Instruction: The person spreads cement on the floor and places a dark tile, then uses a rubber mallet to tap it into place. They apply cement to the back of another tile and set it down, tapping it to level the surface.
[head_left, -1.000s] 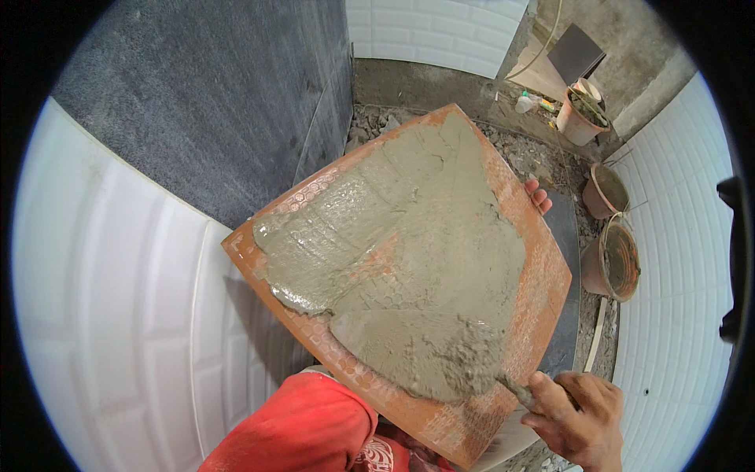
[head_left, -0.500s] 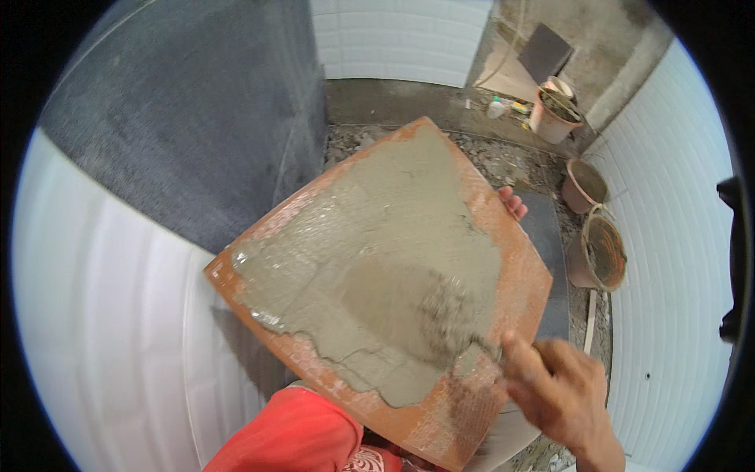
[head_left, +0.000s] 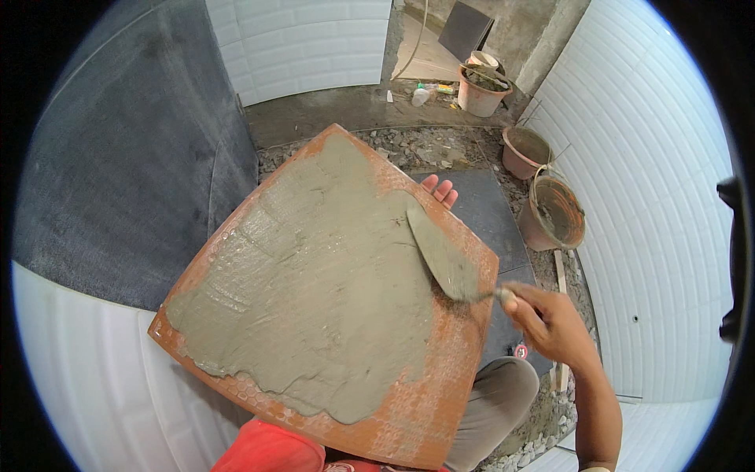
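Note:
A large orange-backed tile [head_left: 448,393] is held tilted in front of me, its back mostly coated with grey wet mortar [head_left: 314,283]. My left hand [head_left: 442,191] supports it from beneath; only some fingertips show past the far right edge, and the rest is hidden behind the tile. In my right hand [head_left: 550,318] is the handle of a trowel, fingers closed round it. The mortar-smeared trowel blade [head_left: 443,252] lies against the coating near the tile's right edge.
Mortar-stained buckets [head_left: 553,212] stand along the white tiled wall [head_left: 661,197] at right. Dark floor tiles [head_left: 487,216] lie beyond the held tile, bordered by rubble [head_left: 432,145]. A dark grey wall panel [head_left: 118,157] rises at left, and a wooden strip [head_left: 561,271] lies near the buckets.
My right hand has swept the trowel from the lower middle of the coating up to the right edge. The mortar looks smoother there. The whole view has shifted, with the tile now further left.

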The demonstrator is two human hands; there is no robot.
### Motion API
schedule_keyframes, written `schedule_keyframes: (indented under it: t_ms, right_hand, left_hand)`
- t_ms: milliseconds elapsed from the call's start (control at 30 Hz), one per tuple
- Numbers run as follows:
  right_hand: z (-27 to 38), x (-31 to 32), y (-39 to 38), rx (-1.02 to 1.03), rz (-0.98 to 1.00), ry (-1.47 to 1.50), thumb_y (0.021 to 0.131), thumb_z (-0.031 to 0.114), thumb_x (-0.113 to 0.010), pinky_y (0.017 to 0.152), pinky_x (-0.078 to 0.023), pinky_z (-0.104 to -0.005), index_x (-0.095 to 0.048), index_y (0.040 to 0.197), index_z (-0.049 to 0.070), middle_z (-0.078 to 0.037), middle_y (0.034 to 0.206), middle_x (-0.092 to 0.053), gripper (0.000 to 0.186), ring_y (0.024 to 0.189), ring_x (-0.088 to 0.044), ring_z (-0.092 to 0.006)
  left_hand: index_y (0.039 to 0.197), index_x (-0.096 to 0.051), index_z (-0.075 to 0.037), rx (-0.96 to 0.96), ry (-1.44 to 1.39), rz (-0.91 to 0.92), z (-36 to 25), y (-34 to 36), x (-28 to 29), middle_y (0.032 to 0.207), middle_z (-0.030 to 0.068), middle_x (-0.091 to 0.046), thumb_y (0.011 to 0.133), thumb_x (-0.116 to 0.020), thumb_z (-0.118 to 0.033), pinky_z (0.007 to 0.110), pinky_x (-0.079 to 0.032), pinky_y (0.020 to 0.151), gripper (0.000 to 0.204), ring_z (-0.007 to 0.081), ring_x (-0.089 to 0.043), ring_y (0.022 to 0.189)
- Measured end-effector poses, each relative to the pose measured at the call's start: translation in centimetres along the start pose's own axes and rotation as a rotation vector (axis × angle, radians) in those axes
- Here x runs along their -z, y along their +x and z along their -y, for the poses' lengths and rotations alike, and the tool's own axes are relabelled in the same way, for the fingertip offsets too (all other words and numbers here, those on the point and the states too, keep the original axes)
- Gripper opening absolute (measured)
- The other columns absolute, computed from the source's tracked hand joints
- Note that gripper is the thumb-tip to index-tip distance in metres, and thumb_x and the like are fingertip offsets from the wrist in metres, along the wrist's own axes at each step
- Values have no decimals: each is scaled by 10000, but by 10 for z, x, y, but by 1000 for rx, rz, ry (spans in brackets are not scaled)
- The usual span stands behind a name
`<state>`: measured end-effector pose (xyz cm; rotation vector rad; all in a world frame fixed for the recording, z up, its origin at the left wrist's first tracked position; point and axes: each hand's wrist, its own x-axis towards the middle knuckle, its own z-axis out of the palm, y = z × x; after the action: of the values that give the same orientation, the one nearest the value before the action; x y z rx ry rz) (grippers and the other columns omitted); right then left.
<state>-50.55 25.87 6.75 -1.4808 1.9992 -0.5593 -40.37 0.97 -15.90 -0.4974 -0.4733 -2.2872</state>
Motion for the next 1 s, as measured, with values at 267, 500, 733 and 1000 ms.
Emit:
schedule_keyframes:
  t_ms: [267,500,733,1000]
  right_hand:
    - [5,10,-8,-232,114,293,1064,380,-548,484,-454,-249,-703,1250,41,-9,696,-596,417,525,-526,-62]
    - [5,26,-36,-139,375,291,1075,414,-525,486,-469,-247,-676,1305,55,-9,706,-604,452,532,-566,-72]
    - [21,10,20,-125,176,324,1087,387,-483,471,-465,-236,-656,1341,58,-28,700,-621,450,532,-582,-72]
    - [40,-10,68,101,14,126,1074,424,-508,480,-471,-264,-704,1233,38,-34,717,-625,461,530,-579,-94]
  left_hand:
    - [1585,-303,-119,30,-207,-64,-4,0,-14,1599,149,-346,980,-371,-710,658,-245,1213,848,303,-261,1523]
    - [1589,-265,-84,-6,-195,-43,-8,-13,-30,1605,162,-324,992,-380,-695,622,-256,1224,861,306,-231,1531]
    - [1583,-261,-62,-29,-80,-61,-9,-6,-28,1590,208,-321,1016,-389,-649,594,-258,1235,826,357,-222,1527]
    - [1567,-312,-69,85,-204,109,-20,0,-14,1586,204,-335,1026,-371,-645,620,-243,1235,793,353,-243,1521]
